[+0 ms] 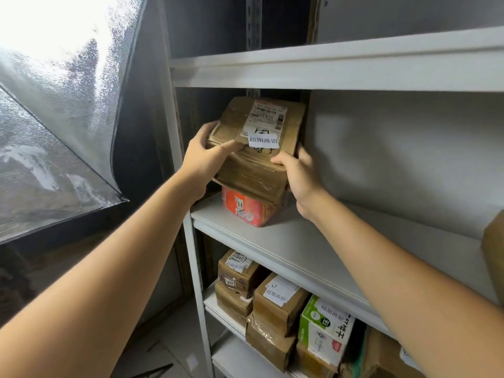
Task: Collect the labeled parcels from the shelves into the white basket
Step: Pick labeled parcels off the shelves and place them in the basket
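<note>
A brown cardboard parcel [261, 148] with white labels sits at the left end of the middle shelf [313, 241], stacked on a red parcel [246, 207]. My left hand [210, 156] grips the brown parcel's left side, thumb on its front face. My right hand [298, 175] holds its right lower corner, fingers curled behind it. The white basket is not in view.
The shelf below holds several labeled brown boxes [275, 301] and a green-and-white carton [324, 328]. Another brown box [495, 257] peeks in at the right edge. The top shelf board [327, 66] is close above. An open wet umbrella [60, 118] fills the left.
</note>
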